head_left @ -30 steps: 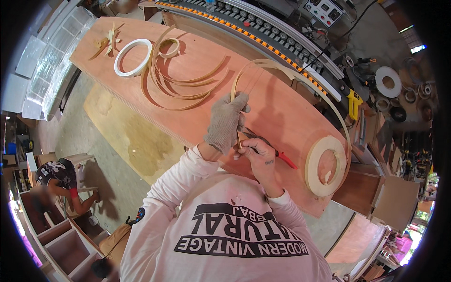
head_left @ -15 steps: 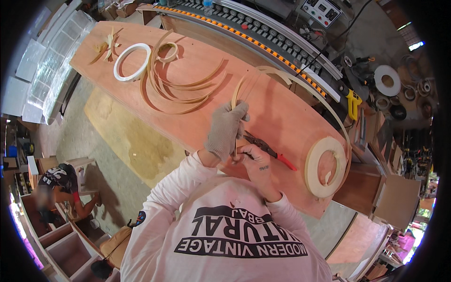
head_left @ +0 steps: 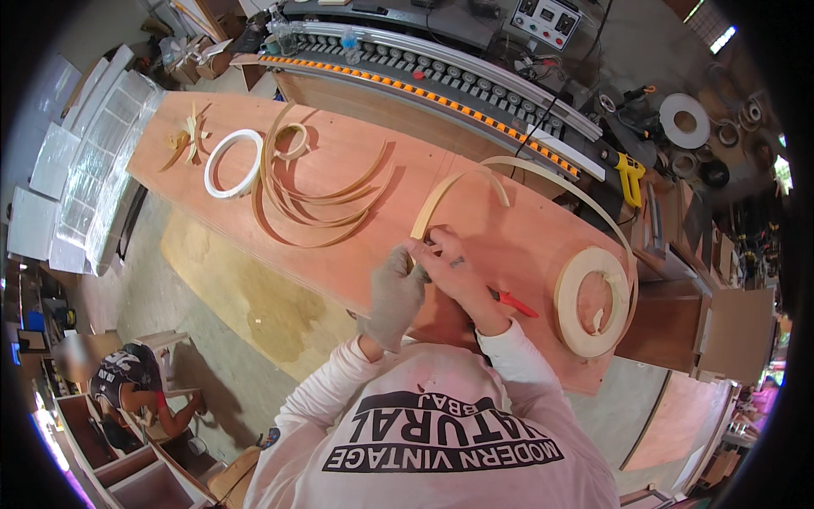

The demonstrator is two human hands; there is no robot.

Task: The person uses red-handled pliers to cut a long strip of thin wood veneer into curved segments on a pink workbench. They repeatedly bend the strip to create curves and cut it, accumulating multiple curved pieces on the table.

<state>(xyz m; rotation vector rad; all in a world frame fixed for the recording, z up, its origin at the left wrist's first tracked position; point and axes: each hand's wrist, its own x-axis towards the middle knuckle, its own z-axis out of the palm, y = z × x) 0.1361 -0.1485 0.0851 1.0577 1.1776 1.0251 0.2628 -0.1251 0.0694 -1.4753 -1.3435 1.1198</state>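
Observation:
My left hand (head_left: 395, 297), in a grey knit glove, is closed around the near part of a thin tan edge-banding strip (head_left: 434, 200). My bare right hand (head_left: 444, 265) pinches the same strip just beyond the glove, fingers pressed together. From there the strip arches forward and curls over to the right, its far end hanging at the right of the arch. Hand-held cutters with a red handle (head_left: 515, 304) lie beside my right wrist, their jaws hidden behind my arm. Both hands are over the near edge of the reddish plywood panel (head_left: 509, 254).
A large roll of pale edge banding (head_left: 570, 304) lies at the panel's right end. Several curved strips (head_left: 284, 216), a white ring roll (head_left: 210, 166) and offcuts (head_left: 193, 136) lie on the left. Beyond are a roller conveyor (head_left: 424, 68) and a yellow tool (head_left: 629, 180). A person (head_left: 127, 377) crouches at left.
My right hand has moved forward along the strip, from below the gloved hand to just past it. More of the strip's curl shows, and my right arm now covers the cutters' jaws.

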